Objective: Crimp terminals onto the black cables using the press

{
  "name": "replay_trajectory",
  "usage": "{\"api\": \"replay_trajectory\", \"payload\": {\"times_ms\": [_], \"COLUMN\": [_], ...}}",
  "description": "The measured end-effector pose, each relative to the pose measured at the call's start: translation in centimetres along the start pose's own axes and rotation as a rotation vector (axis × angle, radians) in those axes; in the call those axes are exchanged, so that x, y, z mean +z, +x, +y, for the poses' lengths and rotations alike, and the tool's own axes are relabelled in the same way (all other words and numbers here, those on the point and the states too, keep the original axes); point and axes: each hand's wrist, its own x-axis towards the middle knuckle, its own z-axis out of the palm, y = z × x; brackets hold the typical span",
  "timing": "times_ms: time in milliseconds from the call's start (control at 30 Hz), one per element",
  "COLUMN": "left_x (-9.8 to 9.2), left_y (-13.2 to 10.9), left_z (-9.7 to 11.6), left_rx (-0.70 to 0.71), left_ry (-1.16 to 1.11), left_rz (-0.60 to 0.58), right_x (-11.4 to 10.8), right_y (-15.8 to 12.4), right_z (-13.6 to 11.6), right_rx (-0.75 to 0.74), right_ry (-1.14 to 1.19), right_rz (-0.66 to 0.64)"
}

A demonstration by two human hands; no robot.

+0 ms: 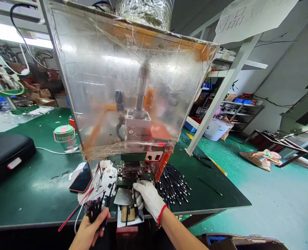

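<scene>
My left hand (92, 227), bare, is closed around a bundle of thin black strips (93, 210) at the table's front edge. My right hand (147, 196) wears a white glove with a red cuff. Its fingers pinch a slim black piece (135, 198), partly hidden by the glove, just in front of the press's lower block (130, 172). Below that hand, a metal plate (124, 197) and a small wooden block (128, 213) sit at the table edge, with another black strip lying over the block. Right of the glove spreads a pile of black strips with silvery tips (173, 184).
A clear plastic guard (96, 86) encloses the press above my hands. Left of it lie a phone (81, 178), a red looped cord (75, 210), a lidded jar (65, 139) and a black case (9, 156). A cardboard box (243, 241) stands below the right table edge.
</scene>
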Motion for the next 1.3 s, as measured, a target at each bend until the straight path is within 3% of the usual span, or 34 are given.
{"api": "replay_trajectory", "payload": {"times_ms": [400,600,767,833,933,1000,1100,1300], "left_x": [0.5,0.4,-0.3,-0.2,0.2,0.5,0.8,2.9], "left_y": [-0.7,-0.8,-0.3,-0.2,-0.4,-0.7,-1.3,-2.2], "left_z": [1.5,1.6,1.3,1.4,1.9,2.3,3.0,4.5], "left_rx": [-0.008,0.004,-0.033,-0.041,0.053,0.130,0.177,0.103], "left_ry": [-0.069,-0.013,0.118,0.153,0.171,0.220,0.282,0.304], "left_rz": [0.010,-0.011,-0.068,-0.085,-0.082,-0.140,-0.211,-0.283], "right_x": [0.2,0.1,-1.0,-1.1,-0.8,-0.4,-0.2,0.5], "right_y": [0.4,-2.2,-5.8,-6.4,-6.7,-6.8,-7.3,-8.3], "right_z": [0.2,-1.6,-3.0,-3.1,-2.5,-2.0,-1.5,-1.1], "right_rx": [0.005,-0.032,-0.167,-0.213,-0.245,-0.267,-0.250,-0.152], "right_ry": [0.019,-0.190,-0.478,-0.425,-0.302,-0.259,-0.183,0.154], "right_rz": [0.007,0.024,0.269,0.278,0.090,0.015,0.041,0.075]}}
